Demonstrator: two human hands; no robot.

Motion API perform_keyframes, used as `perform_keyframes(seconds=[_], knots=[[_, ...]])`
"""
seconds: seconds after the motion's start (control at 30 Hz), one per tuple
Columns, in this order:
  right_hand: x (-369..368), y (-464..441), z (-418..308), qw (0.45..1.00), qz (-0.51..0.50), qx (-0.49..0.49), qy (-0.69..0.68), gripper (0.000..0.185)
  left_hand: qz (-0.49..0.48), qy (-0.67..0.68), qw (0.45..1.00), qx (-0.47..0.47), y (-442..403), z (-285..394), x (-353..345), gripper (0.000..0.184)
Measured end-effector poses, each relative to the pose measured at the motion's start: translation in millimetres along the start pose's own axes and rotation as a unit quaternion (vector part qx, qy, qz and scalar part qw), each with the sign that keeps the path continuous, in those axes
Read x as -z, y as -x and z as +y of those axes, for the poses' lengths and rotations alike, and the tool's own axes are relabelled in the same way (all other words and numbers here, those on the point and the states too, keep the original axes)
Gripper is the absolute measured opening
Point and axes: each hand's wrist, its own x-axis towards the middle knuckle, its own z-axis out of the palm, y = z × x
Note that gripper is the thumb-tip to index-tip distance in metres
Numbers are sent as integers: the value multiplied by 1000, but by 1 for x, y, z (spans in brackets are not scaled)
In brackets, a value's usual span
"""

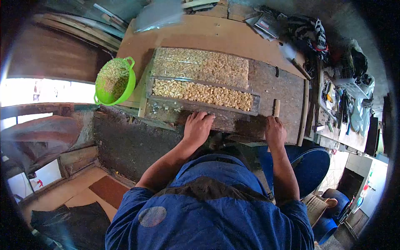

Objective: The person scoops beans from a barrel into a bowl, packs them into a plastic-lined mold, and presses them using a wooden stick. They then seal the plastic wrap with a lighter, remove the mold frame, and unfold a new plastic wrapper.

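My left hand [199, 127] rests at the front edge of a worn wooden board [275, 85], fingers bent together, with a small dark spot at the fingertips; what they hold, if anything, I cannot make out. Farther right, my right hand [276, 132] is closed around a pale wooden stick [276, 107] that points away from me. Ahead of both hands, a long wooden frame [256, 103] holds a strip of pale puffed pieces [202, 94]. Behind it lies a wider slab of similar pieces [200, 64] under shiny clear film.
A green colander [132, 81] of pale grains stands at the board's left. Clear plastic sheets [158, 16] lie at the back. A blue barrel [310, 171] stands below the right side. Bags and tools crowd a side table [343, 139]; dark cloth [71, 225] lies lower left.
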Motion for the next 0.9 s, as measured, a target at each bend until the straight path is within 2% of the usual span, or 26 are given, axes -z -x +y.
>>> perform_keyframes(seconds=[0.3,0.37,0.4,0.47,0.5,0.57,0.6,0.73,0.8,0.9], knots=[[1,-7,-9,999,-17,14,41,13,37,-3,999,-6,1,-5,0,13],[21,-8,-26,987,76,6,-139,9,35,-3,999,-4,1,-7,-1,12],[33,-9,-40,987,75,7,-139,9,35,-3,999,-2,1,-7,0,12],[53,-10,-70,959,127,38,-250,13,16,-16,1000,8,0,-5,2,11],[55,-13,-83,960,127,37,-248,13,15,-14,1000,7,1,-6,0,11],[56,-27,-105,928,126,173,-304,15,45,-1,999,9,1,-9,-3,12],[54,-31,-111,928,127,172,-303,15,45,0,999,8,1,-8,-2,12],[50,-34,-110,942,103,94,-305,13,60,-6,998,16,2,-9,0,14],[47,-28,-91,951,83,32,-297,10,61,-8,998,6,3,-10,2,14],[30,-28,-52,951,106,-30,-289,8,21,-16,999,21,-1,-9,5,14]])
